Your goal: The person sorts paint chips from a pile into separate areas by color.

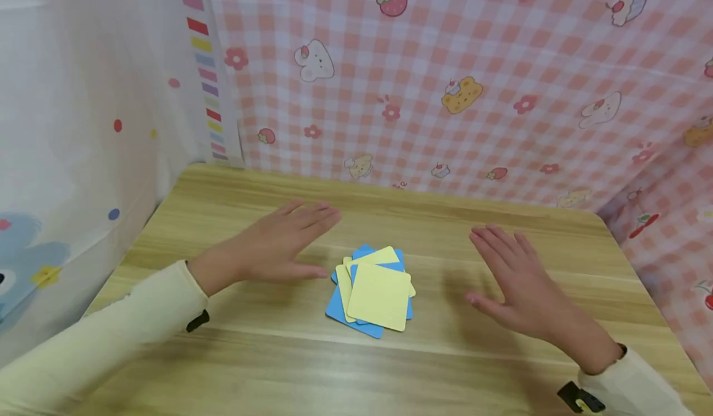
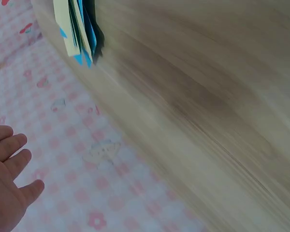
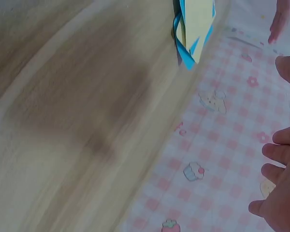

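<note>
A loose, fanned pile of yellow and blue square cards (image 1: 380, 295) lies on the wooden table, with a yellow card on top. To the left of the pile, the left hand (image 1: 278, 242) hovers with straight fingers and holds nothing. On the other side, the right hand (image 1: 520, 286) is raised above the wood, its fingers extended and thumb apart, also holding nothing. Neither hand touches the cards. From the left wrist view, the card pile (image 2: 75, 29) shows edge-on near the top; the right wrist view has the same cards (image 3: 198, 24) at its top.
The wooden table (image 1: 267, 366) reaches back to a pink checked cloth (image 1: 356, 106) printed with strawberries and cakes. A white cloth (image 1: 72, 94) hangs along the left side. More checked cloth (image 1: 674, 230) hangs at the right. Dark straps sit at both cuffs.
</note>
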A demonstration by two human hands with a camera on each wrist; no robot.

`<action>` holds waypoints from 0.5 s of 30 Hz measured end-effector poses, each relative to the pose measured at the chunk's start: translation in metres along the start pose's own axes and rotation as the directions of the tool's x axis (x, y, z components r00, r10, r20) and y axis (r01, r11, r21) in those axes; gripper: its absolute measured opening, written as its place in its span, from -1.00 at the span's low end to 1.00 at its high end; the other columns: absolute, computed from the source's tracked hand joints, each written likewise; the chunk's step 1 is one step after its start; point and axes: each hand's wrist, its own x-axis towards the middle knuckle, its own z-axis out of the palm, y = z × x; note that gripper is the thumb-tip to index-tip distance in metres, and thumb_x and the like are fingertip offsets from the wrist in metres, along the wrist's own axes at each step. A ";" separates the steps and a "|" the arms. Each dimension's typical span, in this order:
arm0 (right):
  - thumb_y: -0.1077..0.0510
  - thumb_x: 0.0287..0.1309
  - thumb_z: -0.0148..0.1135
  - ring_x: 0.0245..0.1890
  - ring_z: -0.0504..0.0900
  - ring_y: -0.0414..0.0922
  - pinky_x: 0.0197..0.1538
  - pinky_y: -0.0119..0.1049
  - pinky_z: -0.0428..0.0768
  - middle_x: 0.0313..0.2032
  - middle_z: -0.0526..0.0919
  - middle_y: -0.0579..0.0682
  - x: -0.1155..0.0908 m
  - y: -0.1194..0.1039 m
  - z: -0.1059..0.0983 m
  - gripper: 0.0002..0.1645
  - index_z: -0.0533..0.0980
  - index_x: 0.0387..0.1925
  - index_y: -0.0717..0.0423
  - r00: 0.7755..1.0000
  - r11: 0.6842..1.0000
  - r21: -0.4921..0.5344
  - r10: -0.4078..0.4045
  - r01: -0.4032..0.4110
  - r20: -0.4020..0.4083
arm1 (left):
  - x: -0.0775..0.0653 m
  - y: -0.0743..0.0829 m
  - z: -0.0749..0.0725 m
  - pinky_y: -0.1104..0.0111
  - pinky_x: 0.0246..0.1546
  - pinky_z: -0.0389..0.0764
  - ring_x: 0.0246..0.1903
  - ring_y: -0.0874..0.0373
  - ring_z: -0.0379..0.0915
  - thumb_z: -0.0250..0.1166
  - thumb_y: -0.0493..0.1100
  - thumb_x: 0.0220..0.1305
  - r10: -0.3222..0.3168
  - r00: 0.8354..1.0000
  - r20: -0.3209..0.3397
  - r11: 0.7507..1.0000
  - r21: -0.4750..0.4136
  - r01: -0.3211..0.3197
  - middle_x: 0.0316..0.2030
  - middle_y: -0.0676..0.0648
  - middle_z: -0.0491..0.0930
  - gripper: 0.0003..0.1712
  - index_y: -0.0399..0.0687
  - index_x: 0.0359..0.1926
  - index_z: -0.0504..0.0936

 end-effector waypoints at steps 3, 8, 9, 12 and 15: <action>-0.41 0.34 0.08 0.39 0.22 0.31 0.45 0.29 -0.04 0.38 0.33 0.30 0.001 -0.004 0.005 0.05 0.18 0.50 0.28 1.000 1.000 0.010 0.004 -0.004 0.018 | 0.009 0.003 0.004 -0.09 0.48 0.02 0.52 -0.04 0.04 0.20 0.39 0.33 0.028 1.000 0.012 1.000 -0.009 -0.028 0.52 -0.15 0.18 0.07 -0.20 0.56 0.12; -0.43 0.34 0.07 0.34 0.28 0.29 0.37 0.34 0.09 0.35 0.36 0.27 0.004 -0.012 0.016 0.04 0.22 0.45 0.31 0.999 1.000 0.024 -0.003 0.002 0.038 | 0.020 0.008 0.011 -0.07 0.49 0.00 0.53 -0.03 0.02 0.18 0.39 0.34 0.045 0.996 0.073 0.999 -0.030 -0.043 0.53 -0.16 0.15 0.07 -0.23 0.57 0.10; -0.43 0.34 0.05 0.33 0.29 0.27 0.36 0.33 0.10 0.34 0.37 0.27 0.005 -0.014 0.019 0.04 0.24 0.44 0.33 0.999 1.000 0.025 -0.008 0.007 0.039 | 0.022 0.008 0.013 -0.06 0.49 -0.01 0.53 -0.03 0.01 0.18 0.39 0.34 0.044 0.995 0.090 0.998 -0.039 -0.041 0.54 -0.16 0.15 0.07 -0.22 0.57 0.10; -0.38 0.30 0.15 0.33 0.31 0.22 0.36 0.29 0.11 0.34 0.37 0.24 0.007 -0.018 0.027 0.02 0.26 0.42 0.34 0.998 0.999 0.035 -0.025 0.023 0.052 | 0.029 0.011 0.020 -0.04 0.50 -0.03 0.54 -0.02 -0.02 0.16 0.40 0.35 0.045 0.990 0.133 0.997 -0.063 -0.037 0.54 -0.15 0.13 0.08 -0.23 0.57 0.09; -0.26 0.18 0.33 0.32 0.32 0.19 0.36 0.27 0.13 0.33 0.37 0.24 0.009 -0.022 0.036 0.01 0.27 0.41 0.33 0.997 0.998 0.053 -0.048 0.044 0.064 | 0.036 0.014 0.026 -0.04 0.50 -0.02 0.54 -0.03 -0.01 0.15 0.42 0.34 0.049 0.987 0.150 0.997 -0.072 -0.038 0.54 -0.16 0.15 0.08 -0.23 0.57 0.10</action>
